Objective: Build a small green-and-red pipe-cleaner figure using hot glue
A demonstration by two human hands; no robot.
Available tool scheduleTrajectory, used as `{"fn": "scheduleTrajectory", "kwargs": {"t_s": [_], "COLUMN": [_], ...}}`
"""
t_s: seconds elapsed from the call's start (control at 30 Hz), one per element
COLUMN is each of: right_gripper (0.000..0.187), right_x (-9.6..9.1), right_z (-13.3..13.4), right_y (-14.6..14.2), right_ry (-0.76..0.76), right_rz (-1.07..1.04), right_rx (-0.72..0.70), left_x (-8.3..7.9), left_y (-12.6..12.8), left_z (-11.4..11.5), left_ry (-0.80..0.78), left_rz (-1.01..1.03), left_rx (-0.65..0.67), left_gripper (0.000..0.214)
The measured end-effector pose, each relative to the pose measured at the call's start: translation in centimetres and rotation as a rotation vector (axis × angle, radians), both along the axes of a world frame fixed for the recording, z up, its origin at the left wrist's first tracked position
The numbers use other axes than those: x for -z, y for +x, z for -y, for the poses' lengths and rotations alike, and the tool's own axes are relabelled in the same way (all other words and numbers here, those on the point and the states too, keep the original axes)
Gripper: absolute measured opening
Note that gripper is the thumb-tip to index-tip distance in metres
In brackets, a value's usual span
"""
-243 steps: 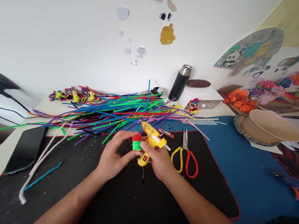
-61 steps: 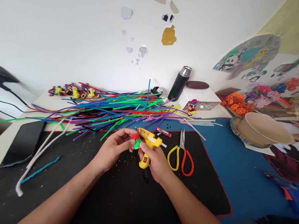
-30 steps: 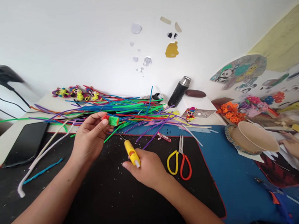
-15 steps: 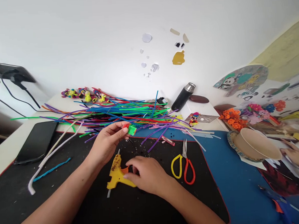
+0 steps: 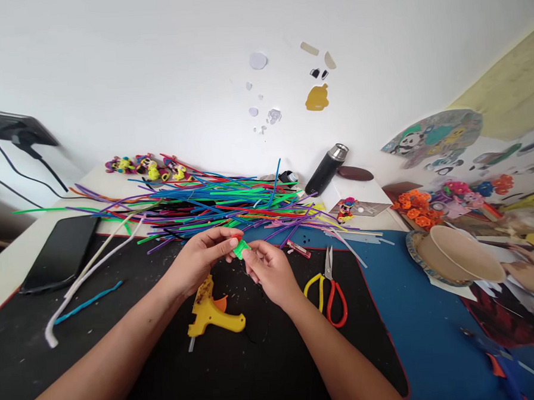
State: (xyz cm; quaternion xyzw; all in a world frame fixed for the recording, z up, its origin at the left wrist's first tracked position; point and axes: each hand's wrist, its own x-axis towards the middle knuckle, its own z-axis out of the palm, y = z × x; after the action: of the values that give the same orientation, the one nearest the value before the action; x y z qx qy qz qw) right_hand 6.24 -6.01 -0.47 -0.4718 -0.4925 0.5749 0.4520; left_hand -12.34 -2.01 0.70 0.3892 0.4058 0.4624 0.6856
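Between my two hands is a small green and red piece that looks made of pipe cleaner. My left hand pinches its red end between thumb and fingertips. On the green end, the thumb and fingers of my right hand are closed. Below my hands a yellow glue gun lies on the black mat, its nozzle hidden behind my left hand. Scissors with one yellow and one red handle lie to the right of my right hand.
A heap of coloured pipe cleaners spreads along the wall. Small pipe-cleaner figures sit behind it. A black phone lies left, a black flask leans at the back. Far right, a co-worker's hand is near a bowl.
My right hand has left the glue gun and moved up to grip the green part of the piece. My left hand has come slightly lower and to the right with it.
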Motion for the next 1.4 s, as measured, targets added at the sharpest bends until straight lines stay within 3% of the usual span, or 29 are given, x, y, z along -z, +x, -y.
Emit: {"fn": "scheduleTrajectory", "kwargs": {"t_s": [0.23, 0.53, 0.73, 1.0, 1.2, 1.4], "right_gripper": [0.056, 0.055, 0.055, 0.055, 0.056, 0.05], "right_x": [0.3, 2.3, 2.3, 2.5, 3.4, 3.7], "right_z": [0.1, 0.6, 0.7, 1.2, 1.0, 1.1], "right_y": [-0.2, -0.4, -0.5, -0.5, -0.5, 0.2], "right_ry": [-0.014, -0.029, -0.018, 0.005, -0.017, 0.119], "right_rz": [-0.029, -0.19, -0.235, -0.239, -0.219, -0.109], "right_rx": [0.01, 0.02, 0.024, 0.031, 0.028, 0.124], "left_x": [0.3, 1.0, 1.4, 2.1, 1.9, 1.5], "left_y": [0.2, 0.3, 0.3, 0.5, 0.6, 0.9], "left_z": [-0.2, -0.3, -0.4, -0.3, -0.4, -0.1], "left_ry": [-0.058, -0.18, -0.215, -0.216, -0.177, -0.13], "left_rz": [0.041, 0.049, 0.093, 0.173, 0.1, 0.097], "left_rx": [0.001, 0.044, 0.068, 0.1, 0.065, 0.035], "left_gripper": [0.048, 0.056, 0.057, 0.054, 0.054, 0.055]}}
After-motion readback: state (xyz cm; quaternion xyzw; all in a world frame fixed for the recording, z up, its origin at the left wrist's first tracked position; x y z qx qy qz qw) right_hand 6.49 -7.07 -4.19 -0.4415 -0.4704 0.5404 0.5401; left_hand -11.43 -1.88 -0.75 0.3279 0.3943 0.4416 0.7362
